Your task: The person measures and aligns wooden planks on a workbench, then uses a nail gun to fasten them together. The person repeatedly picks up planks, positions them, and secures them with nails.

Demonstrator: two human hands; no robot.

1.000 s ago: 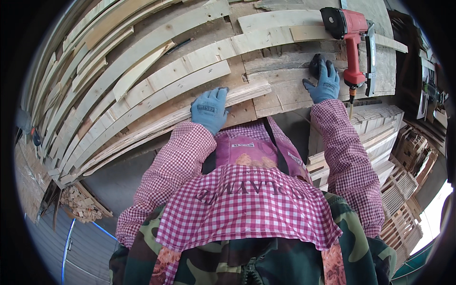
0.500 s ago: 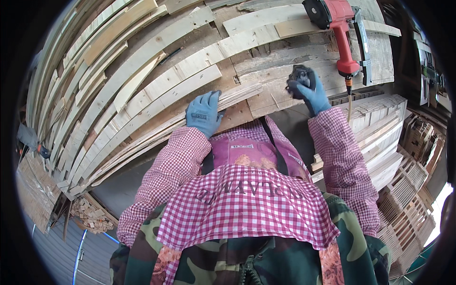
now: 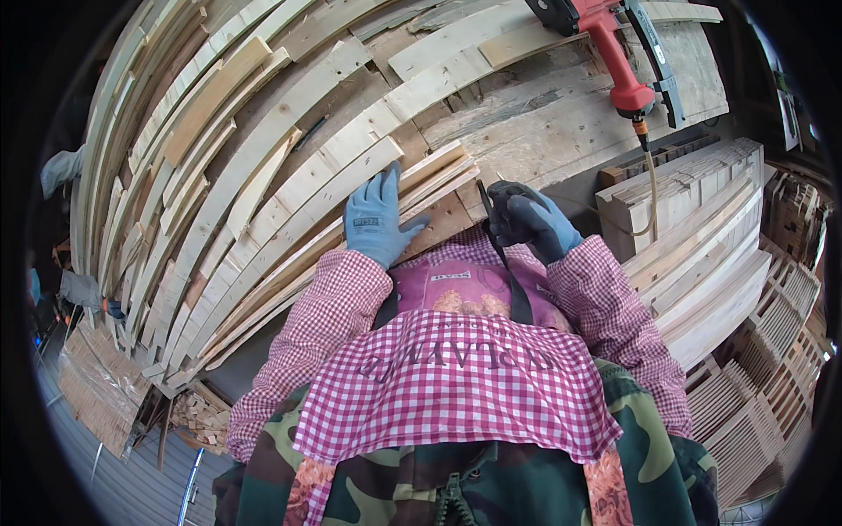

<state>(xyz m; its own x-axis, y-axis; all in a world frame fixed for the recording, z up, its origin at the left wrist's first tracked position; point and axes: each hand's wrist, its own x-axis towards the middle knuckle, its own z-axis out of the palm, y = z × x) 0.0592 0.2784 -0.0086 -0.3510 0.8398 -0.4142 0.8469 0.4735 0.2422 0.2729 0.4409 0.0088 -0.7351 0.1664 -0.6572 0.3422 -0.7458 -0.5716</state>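
Rough, worn boards make my bench top, gray and scratched on the right. Long, flat strips of pale wood lie over the left side, with knots here and there. My left hand, in a blue glove, is spread flat, thumb out, on thin sticks along the near edge. My right hand is curled tight on a thin dark thing, just right of the ends of the sticks.

Far right, a smooth red nail gun lies in the way on the bench. Its pale hose hangs by a stack of boards. More slats are piled near right, and wood scraps sit near left.

One end of the gun is cut off at the top. My fingers hide most of the dark thing, so I cannot tell what it is. My left glove covers part of the sticks.
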